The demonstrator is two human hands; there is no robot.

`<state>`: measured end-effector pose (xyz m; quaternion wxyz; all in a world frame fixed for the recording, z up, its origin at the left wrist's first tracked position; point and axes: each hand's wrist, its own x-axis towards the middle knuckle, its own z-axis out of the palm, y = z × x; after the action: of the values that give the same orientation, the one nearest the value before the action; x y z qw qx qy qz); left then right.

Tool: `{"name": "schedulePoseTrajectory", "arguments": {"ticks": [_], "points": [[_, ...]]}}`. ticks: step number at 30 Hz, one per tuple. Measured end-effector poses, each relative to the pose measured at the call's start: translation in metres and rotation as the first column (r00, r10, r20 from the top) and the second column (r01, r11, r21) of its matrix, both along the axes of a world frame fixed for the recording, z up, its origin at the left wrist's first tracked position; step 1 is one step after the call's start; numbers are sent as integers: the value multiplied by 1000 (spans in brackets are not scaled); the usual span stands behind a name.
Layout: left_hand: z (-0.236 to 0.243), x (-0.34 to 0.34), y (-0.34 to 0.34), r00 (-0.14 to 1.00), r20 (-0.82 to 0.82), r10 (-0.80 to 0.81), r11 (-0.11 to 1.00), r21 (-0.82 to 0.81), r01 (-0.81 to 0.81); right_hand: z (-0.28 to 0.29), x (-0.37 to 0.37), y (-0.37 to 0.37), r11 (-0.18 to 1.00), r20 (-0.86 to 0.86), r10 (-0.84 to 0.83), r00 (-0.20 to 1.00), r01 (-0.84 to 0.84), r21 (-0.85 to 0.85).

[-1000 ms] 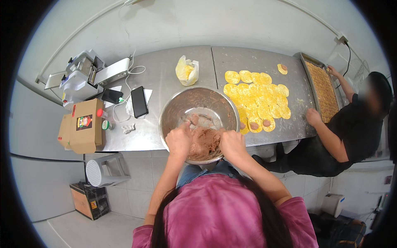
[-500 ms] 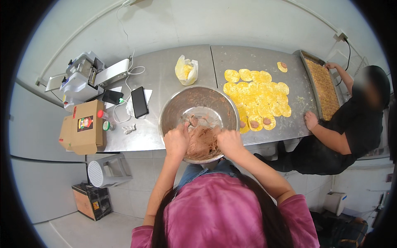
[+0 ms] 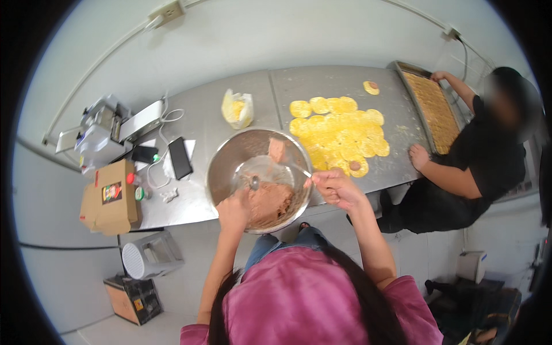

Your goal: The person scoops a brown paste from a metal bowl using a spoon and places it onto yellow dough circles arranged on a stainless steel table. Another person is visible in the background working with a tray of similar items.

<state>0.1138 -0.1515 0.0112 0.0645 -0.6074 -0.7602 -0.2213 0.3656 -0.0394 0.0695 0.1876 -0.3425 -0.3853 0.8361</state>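
Observation:
A big steel mixing bowl [image 3: 229, 155] at the table's front edge holds a mound of pinkish-brown meat paste [image 3: 270, 202]. My right hand [image 3: 339, 190] is closed on the thin handle of a metal utensil [image 3: 302, 171], over the bowl's right rim. A lump of paste [image 3: 277, 150] covers its tip, so I cannot tell its kind. At the left rim my left hand [image 3: 234, 211] is closed round a metal spoon [image 3: 254, 183], whose rounded end shows beside the paste. Yellow dough rounds [image 3: 339, 135] lie overlapping right of the bowl, one with a dab of paste.
A plastic bag [image 3: 237, 109] with yellow contents stands behind the bowl. Leftward are a phone [image 3: 180, 158], cables, a cardboard box [image 3: 109, 192] and a machine [image 3: 103, 126]. At right, a person in black [image 3: 486, 155] touches a large tray [image 3: 431, 109] of golden-brown food. A stool [image 3: 152, 256] stands below.
My right hand has risen to the right, lifting the utensil with a lump of paste off the mound. My left hand stays at the rim. The whole view has shifted slightly.

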Motion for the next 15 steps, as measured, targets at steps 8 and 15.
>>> {"name": "schedulePoseTrajectory", "arguments": {"ticks": [8, 15], "points": [[12, 7, -2, 995, 61, 85, 996, -41, -82, 18, 101, 9, 89, 111, -990, 85, -227, 970], [13, 16, 4, 993, 99, 59, 995, -83, -50, -113, 161, 58, 441, 417, -897, -147, -358, 823]]}}
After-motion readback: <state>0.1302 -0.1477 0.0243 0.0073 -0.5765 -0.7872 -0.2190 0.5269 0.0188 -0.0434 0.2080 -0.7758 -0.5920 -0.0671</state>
